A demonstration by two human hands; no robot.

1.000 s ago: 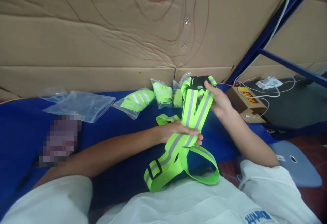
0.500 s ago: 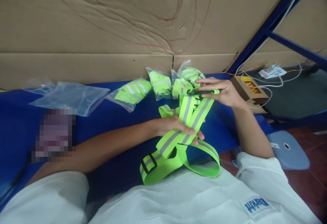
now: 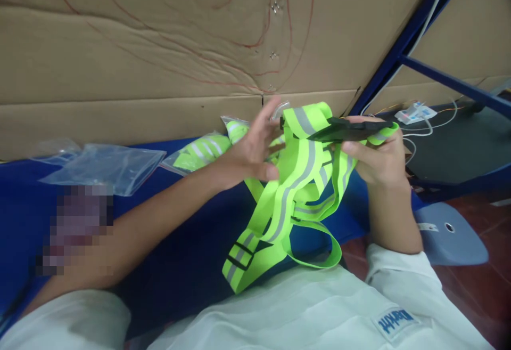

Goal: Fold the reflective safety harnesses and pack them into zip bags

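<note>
A neon yellow-green strap harness (image 3: pixel 297 179) with grey reflective stripes hangs in loops in front of me. My right hand (image 3: pixel 377 153) grips its upper end, with a black buckle (image 3: pixel 343 129) between thumb and fingers. My left hand (image 3: pixel 259 150) is at the left side of the straps, fingers spread and thumb apart, close to the harness without closing on it. Lower down, a black slider (image 3: pixel 240 255) sits on a loop near my shirt. Behind my left hand lie clear bags of folded green straps (image 3: pixel 202 152), partly hidden.
Clear plastic bags (image 3: pixel 107 166) lie on the blue surface (image 3: pixel 24 179) at left, above a blurred-out object (image 3: pixel 80 222). A cardboard wall stands behind. At right are a blue metal frame, white cables, a power strip (image 3: pixel 415 113) and a grey-blue stool (image 3: pixel 453 235).
My left hand has let go of the straps and moved up, its fingers spreading. My right hand has moved slightly right, with the buckle held. The view has shifted a little.
</note>
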